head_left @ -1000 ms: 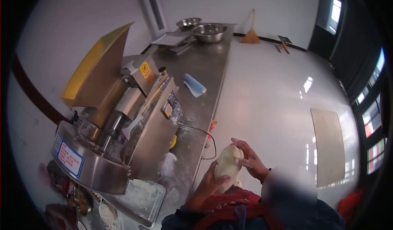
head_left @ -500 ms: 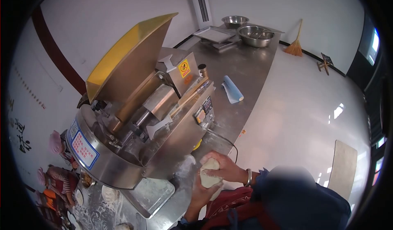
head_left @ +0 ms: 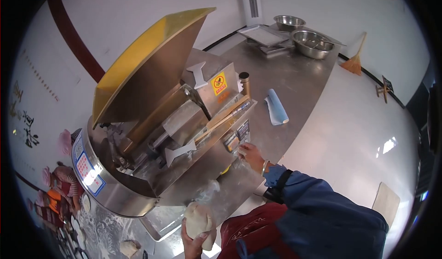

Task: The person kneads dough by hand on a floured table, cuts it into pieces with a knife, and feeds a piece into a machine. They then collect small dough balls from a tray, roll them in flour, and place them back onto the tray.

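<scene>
My left hand (head_left: 192,244) is wrapped round a pale lump of dough (head_left: 199,218), holding it upright in front of the apron, near a metal tray (head_left: 161,229). Up against the side of a steel dough machine (head_left: 182,185) is my right hand (head_left: 252,155), its fingers bent together just below the small control panel (head_left: 237,137). Whatever lies under those fingertips is hidden. The machine has a tall hopper (head_left: 152,65) with a yellow inside, and wooden sticks (head_left: 225,118) rest along its top edge.
A blue-and-white roll (head_left: 277,107) lies on the steel table (head_left: 294,84) beyond the machine. Metal bowls (head_left: 313,44) and trays (head_left: 264,35) stand at its far end. Co-workers (head_left: 60,185) are at the lower left, by a floured surface with another dough lump (head_left: 130,248).
My right hand has left the dough and reached forward to the machine's side panel. The dough stays in my left hand, now lower and further left. The view has shifted.
</scene>
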The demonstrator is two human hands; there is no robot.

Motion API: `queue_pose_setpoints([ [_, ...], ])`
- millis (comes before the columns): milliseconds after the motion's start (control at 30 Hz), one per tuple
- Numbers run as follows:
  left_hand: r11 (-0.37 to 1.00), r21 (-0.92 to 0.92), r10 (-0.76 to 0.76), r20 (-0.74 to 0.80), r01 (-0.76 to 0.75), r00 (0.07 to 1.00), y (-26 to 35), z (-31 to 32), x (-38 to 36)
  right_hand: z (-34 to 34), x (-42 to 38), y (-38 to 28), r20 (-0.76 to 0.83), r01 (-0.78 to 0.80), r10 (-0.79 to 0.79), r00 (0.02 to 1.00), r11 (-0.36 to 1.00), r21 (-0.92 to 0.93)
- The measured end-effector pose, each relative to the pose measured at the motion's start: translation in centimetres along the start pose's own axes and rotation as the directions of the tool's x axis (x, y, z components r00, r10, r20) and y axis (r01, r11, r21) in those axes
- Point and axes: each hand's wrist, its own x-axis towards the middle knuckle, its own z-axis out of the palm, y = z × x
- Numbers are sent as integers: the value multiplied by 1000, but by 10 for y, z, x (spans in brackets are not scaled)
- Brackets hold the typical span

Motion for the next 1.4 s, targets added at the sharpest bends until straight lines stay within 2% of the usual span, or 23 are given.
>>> queue_pose_setpoints([
  [33,995,97,3,-113,8,994,-17,-7,-7,-3,9,7,78,69,-67,995,997,-32],
  [133,998,9,-66,-106,68,992,-15,18,-3,-4,9,-7,159,-11,14,987,1000,-17],
  [167,999,33,-21,-121,25,992,-21,22,-2,-4,11,-12,163,-3,4,987,1000,-9],
  [233,999,50,8,-137,-1,991,-30,35,5,-4,10,-17,188,-124,123,974,992,-5],
  [267,998,63,29,-155,-19,987,-32,42,8,-4,7,-22,192,-126,124,974,992,-4],
  [333,997,71,28,-193,-14,981,-31,59,13,-1,8,-30,201,-229,228,953,973,-17],
  [367,998,70,25,-211,-10,977,-30,68,16,0,13,-27,209,-275,261,942,961,39],
  [467,997,72,21,-263,-2,965,-28,87,21,-2,16,-32,245,-345,327,913,938,34],
  [700,997,75,28,-335,-3,942,-28,121,23,0,19,-26,264,-379,350,899,923,66],
  [767,998,63,32,-348,-10,937,-31,130,19,-1,21,-18,350,-423,323,880,867,265],
  [800,998,56,12,-365,9,931,-35,134,15,-2,18,-15,349,-445,348,870,859,253],
  [867,994,-106,-20,-354,-19,935,-49,136,15,1,17,-21,268,-351,303,915,924,153],
  [900,996,-87,-4,-359,-29,933,-52,139,9,-3,18,-25,279,-372,325,904,918,139],
  [967,995,-93,-53,-354,21,934,-51,143,-4,-20,21,-32,383,-350,341,859,935,-47],
  [1000,993,-96,-92,-323,65,942,-51,145,-11,-31,16,-34,395,-364,359,845,929,-66],
  [1067,989,-129,-110,-340,69,934,-54,149,-21,-57,5,-45,516,-235,345,784,934,-268],
  [1167,978,-181,-154,-288,104,945,-59,158,-37,-87,-27,-67,557,-177,387,735,902,-393],
  [1233,976,-175,-173,-280,127,944,-63,159,-50,-102,-38,-66,575,-164,378,726,906,-390],
  [1300,963,-222,-219,-299,155,929,-72,157,-69,-100,-58,-80,623,-39,310,718,912,-409],
  [1333,948,-274,-248,-305,164,920,-75,157,-79,-99,-67,-81,623,-61,352,698,897,-438],
  [1400,937,-308,-276,-351,168,895,-80,158,-106,-93,-86,-78,628,-158,375,682,914,-375],
])
